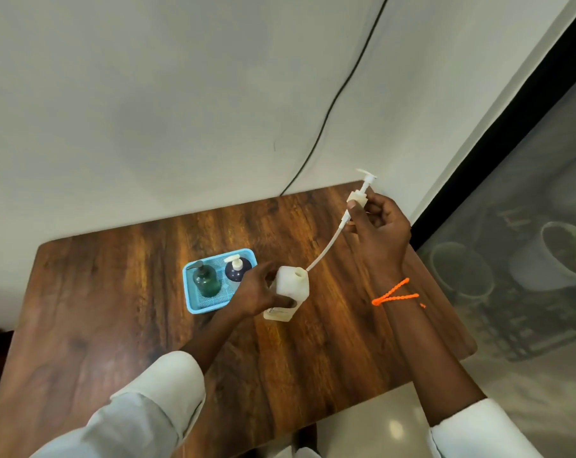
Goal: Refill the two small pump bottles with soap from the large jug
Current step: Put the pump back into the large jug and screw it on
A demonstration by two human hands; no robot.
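The large white soap jug [291, 285] stands on the wooden table [121, 292], its neck open. My left hand [258, 289] grips its left side. My right hand [377, 229] holds the jug's white pump [357, 200] lifted up and to the right; the long dip tube [326, 246] slants down, its end just beside the jug's opening. A green pump bottle [206, 279] and a dark blue pump bottle [237, 269] with a white pump stand in a blue basket [194, 307] left of the jug.
A black cable [333, 104] hangs down the white wall behind the table. A dark-framed glass panel [527, 259] stands to the right, potted plants behind it. The table's right edge lies under my right forearm.
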